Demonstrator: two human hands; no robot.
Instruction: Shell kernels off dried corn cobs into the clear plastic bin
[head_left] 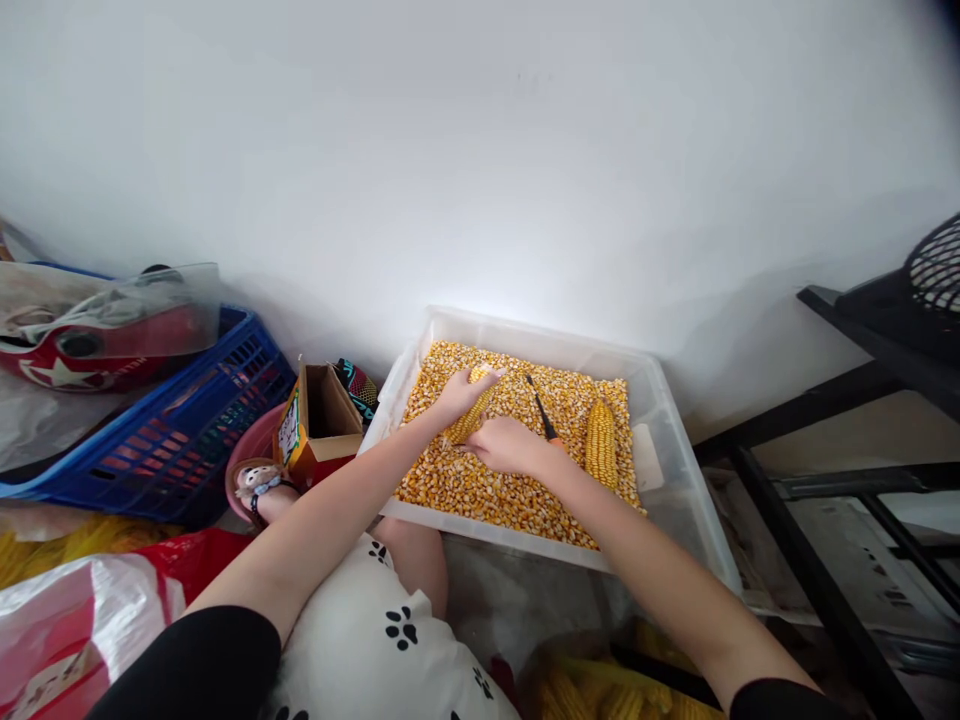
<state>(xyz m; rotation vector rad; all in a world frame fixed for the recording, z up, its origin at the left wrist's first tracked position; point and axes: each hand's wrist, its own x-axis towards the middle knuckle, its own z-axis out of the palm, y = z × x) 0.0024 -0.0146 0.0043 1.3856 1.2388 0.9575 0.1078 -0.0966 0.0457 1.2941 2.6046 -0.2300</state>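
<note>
Both hands (487,425) grip corn cob (471,412); screwdriver (541,408) | kernel tub (675,440)

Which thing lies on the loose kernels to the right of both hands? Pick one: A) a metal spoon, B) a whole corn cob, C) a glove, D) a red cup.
B: a whole corn cob lies on the kernels in the clear bin, right of the right hand; the left hand grips another cob.
</note>
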